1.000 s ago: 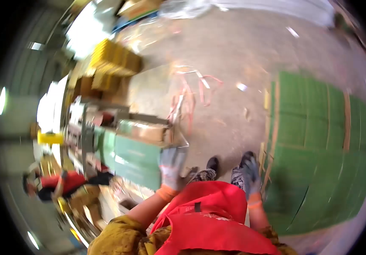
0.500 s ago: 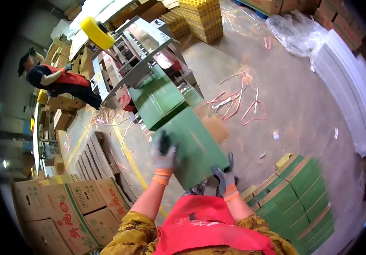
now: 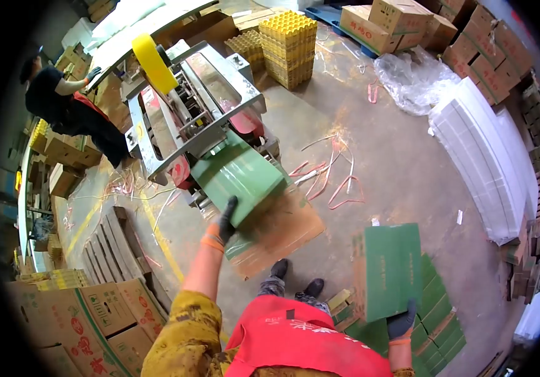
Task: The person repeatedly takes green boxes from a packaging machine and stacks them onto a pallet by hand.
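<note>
My left hand (image 3: 225, 223), in a dark grey glove with an orange cuff, has its fingers stretched against the near end of a green carton (image 3: 238, 173). That carton sticks out of the carton taping machine (image 3: 188, 113). Below it lies a brown cardboard sheet (image 3: 289, 229), partly blurred. At the lower right my right hand (image 3: 402, 323), also gloved, grips the near edge of another green carton (image 3: 392, 270). This carton is over a stack of green cartons (image 3: 436, 314); whether it touches them I cannot tell.
A wooden pallet (image 3: 119, 245) and printed brown cartons (image 3: 103, 314) are at my left. Loose straps (image 3: 339, 169) lie on the floor. White foam sheets (image 3: 483, 163) and plastic film (image 3: 411, 81) are to the right. A co-worker (image 3: 69, 107) stands beyond the machine.
The near green carton has moved right in my right hand, from in front of the machine to over the stack. My left hand has shifted to the carton at the machine.
</note>
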`<action>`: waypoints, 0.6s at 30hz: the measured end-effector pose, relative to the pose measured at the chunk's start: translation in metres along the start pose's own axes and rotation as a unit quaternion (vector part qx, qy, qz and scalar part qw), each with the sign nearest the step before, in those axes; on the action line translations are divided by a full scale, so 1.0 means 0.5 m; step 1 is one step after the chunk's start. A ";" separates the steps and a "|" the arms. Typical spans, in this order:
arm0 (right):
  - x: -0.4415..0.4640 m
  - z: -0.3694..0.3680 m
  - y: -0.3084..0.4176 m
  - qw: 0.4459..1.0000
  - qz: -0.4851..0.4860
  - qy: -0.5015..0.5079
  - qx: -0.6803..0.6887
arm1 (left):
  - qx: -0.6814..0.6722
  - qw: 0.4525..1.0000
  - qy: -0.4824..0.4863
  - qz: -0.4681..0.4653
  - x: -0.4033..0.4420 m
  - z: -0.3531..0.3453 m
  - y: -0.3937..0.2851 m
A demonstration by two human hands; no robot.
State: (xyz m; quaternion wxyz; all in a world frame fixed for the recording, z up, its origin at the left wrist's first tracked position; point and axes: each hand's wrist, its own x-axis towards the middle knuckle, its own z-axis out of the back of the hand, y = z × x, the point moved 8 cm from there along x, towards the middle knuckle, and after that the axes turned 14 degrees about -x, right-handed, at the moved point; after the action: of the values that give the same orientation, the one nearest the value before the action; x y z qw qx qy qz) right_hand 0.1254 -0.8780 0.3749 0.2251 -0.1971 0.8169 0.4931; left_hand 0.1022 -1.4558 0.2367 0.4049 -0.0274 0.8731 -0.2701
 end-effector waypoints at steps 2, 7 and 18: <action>-0.013 -0.025 0.030 0.999 0.037 -0.001 0.000 | -0.029 0.998 -0.047 -0.007 -0.102 -0.038 0.069; -0.071 -0.049 0.116 0.991 0.110 -0.068 0.027 | 0.058 0.995 0.041 -0.077 -0.279 -0.134 0.133; -0.060 0.286 0.270 0.923 0.256 -0.230 0.174 | 0.504 0.732 0.378 -0.259 -0.240 -0.762 0.261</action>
State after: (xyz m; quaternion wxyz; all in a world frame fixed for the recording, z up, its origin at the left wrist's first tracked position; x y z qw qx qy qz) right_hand 0.1016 -0.6884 0.4297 0.3037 0.1799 0.8380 0.4160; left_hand -0.0699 -1.1413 0.4558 -0.0897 0.0600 0.6490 -0.7531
